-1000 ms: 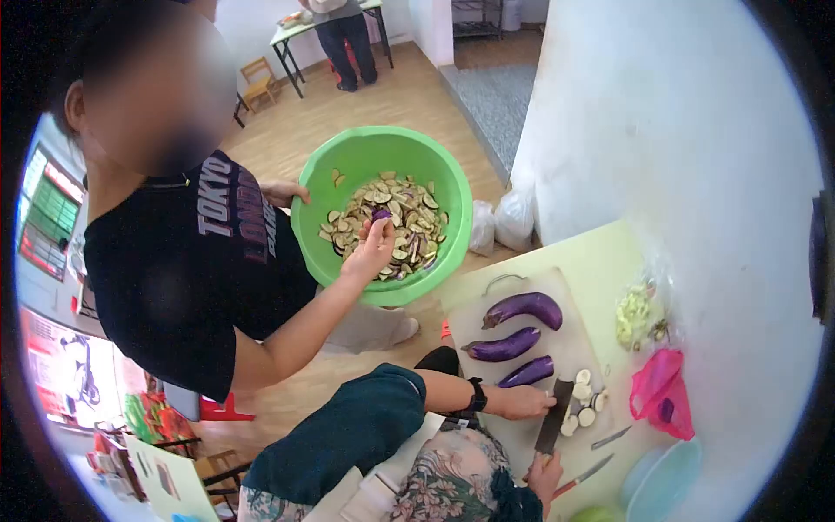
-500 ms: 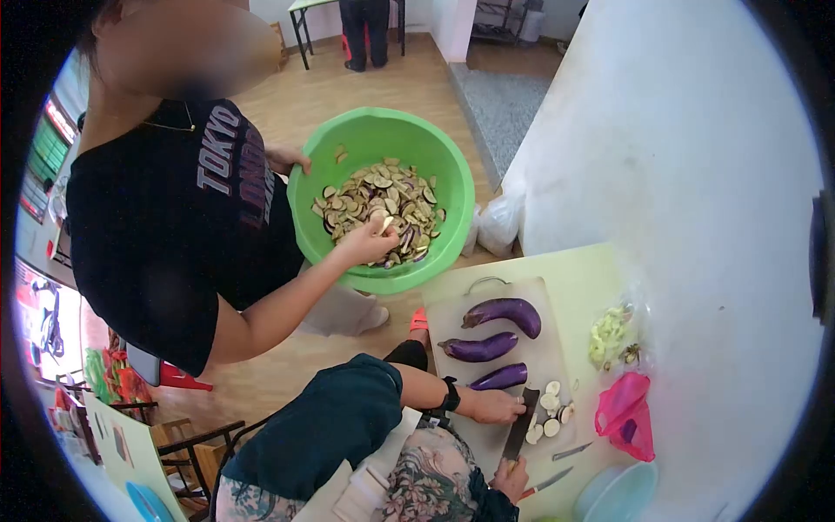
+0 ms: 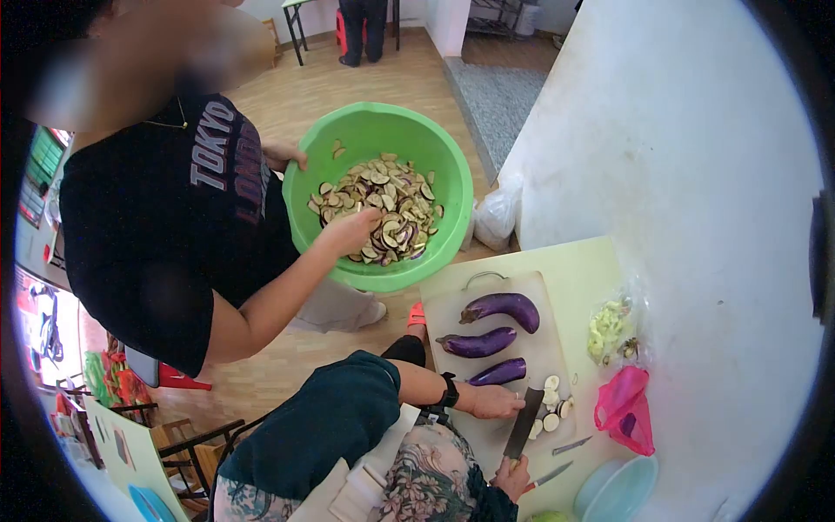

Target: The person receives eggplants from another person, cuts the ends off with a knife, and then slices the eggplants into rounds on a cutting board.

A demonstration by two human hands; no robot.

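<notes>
My right hand (image 3: 511, 479) is closed round the handle of a dark-bladed cleaver (image 3: 525, 418), its blade over the cutting board (image 3: 452, 300). At the blade's far end, my left hand (image 3: 496, 402) is closed with its fingertips close to the steel; whatever it holds is hidden. Just beyond my left hand lies a shorter purple eggplant (image 3: 499, 372). Two more eggplants, a middle one (image 3: 478, 343) and a far one (image 3: 504, 308), lie on the board. Several round, pale eggplant slices (image 3: 551, 424) sit to the right of the blade.
Beside me, a person in a black shirt (image 3: 156, 226) holds a green basin (image 3: 380, 113) of cut eggplant, one hand (image 3: 350, 231) in it. Two small knives, including one (image 3: 554, 474), a pink bag (image 3: 623, 404), a pale blue bowl (image 3: 622, 491) and bagged peelings (image 3: 612, 331) lie near the wall.
The cleaver's blade has tilted slightly to the right, towards the slices. In the basin, the other person's hand has moved left among the pieces. The view has shifted slightly.
</notes>
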